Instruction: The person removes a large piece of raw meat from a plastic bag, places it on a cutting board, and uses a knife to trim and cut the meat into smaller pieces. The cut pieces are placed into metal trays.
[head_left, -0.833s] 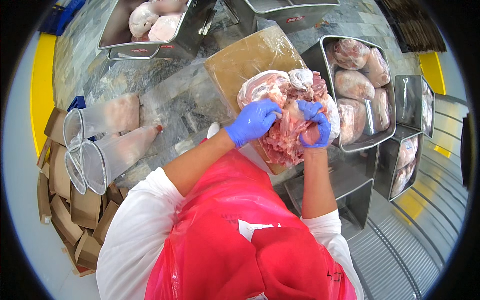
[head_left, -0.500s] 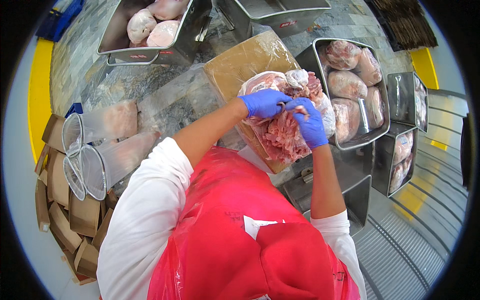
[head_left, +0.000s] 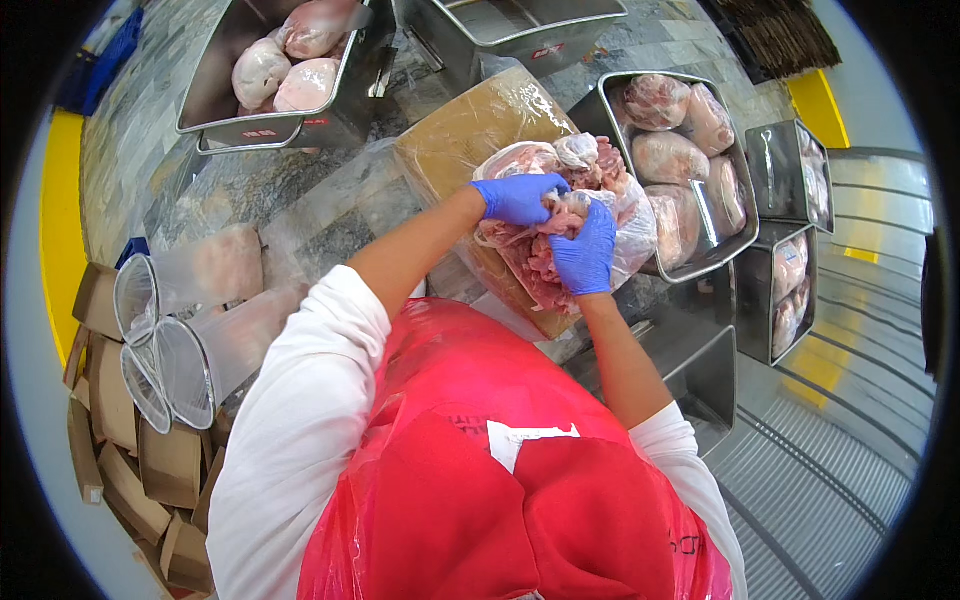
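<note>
A heap of pink raw meat [head_left: 610,188], partly in clear plastic film, lies on a brown cardboard box [head_left: 480,115] wrapped in plastic. My left hand [head_left: 520,198], in a blue glove, is closed on the left edge of a piece of raw meat [head_left: 568,213] at the heap's middle. From the right, my blue-gloved right hand [head_left: 587,252] grips the same piece, with its fingers curled inward. The two hands are close together, and some fingertips are hidden by the meat.
Metal tubs of wrapped meat stand at the far left [head_left: 345,110] and right [head_left: 745,225], with another metal tub [head_left: 470,50] between them. Clear plastic tubes [head_left: 225,350] with meat lie at left, above cardboard trays [head_left: 170,465]. A metal bin [head_left: 715,385] sits by my right forearm.
My right hand has moved down and turned, its fingers now around the meat piece. A pale piece now shows between both hands. The whole view has shifted slightly.
</note>
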